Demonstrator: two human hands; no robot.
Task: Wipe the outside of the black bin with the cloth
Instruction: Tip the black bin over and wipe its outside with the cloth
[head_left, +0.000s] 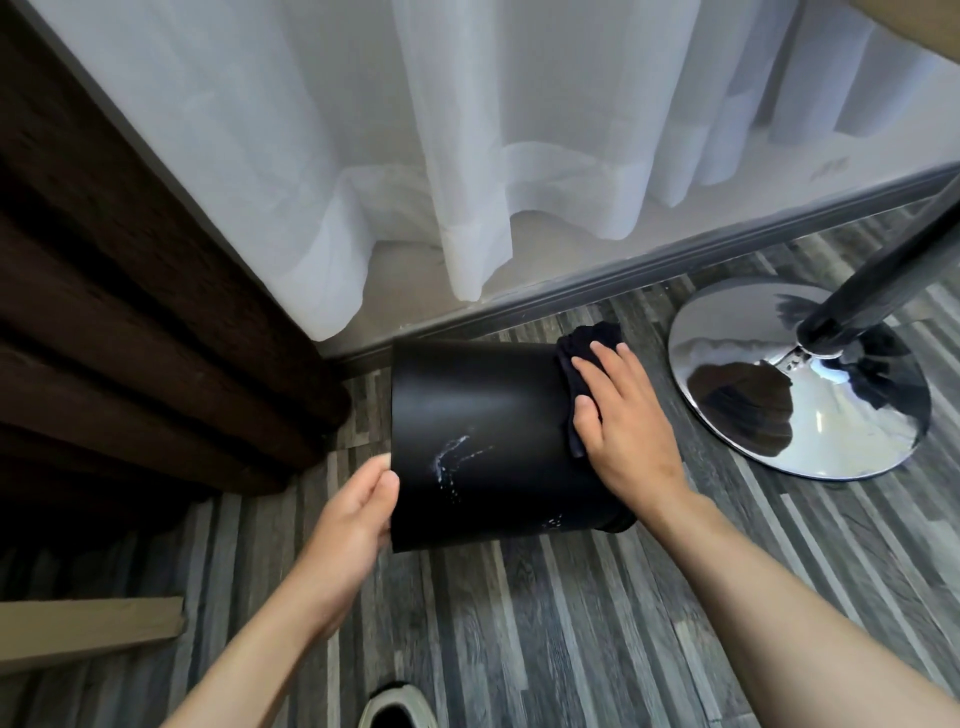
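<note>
The black bin (483, 415) lies tipped on its side above the grey wood-look floor, its open rim to the left. White smears mark its lower side. My left hand (353, 519) grips the rim at the bin's lower left. My right hand (618, 421) presses a dark cloth (582, 348) flat against the bin's right end, fingers spread over it. Part of the cloth sticks out above my fingers; the rest is hidden under my palm.
A chrome round table base (800, 384) with a dark pole stands close on the right. Brown curtain (130, 312) hangs at left, white sheer curtain (467, 156) and a grey skirting board behind. A cardboard piece (88, 629) lies at lower left, a shoe (397, 709) at the bottom.
</note>
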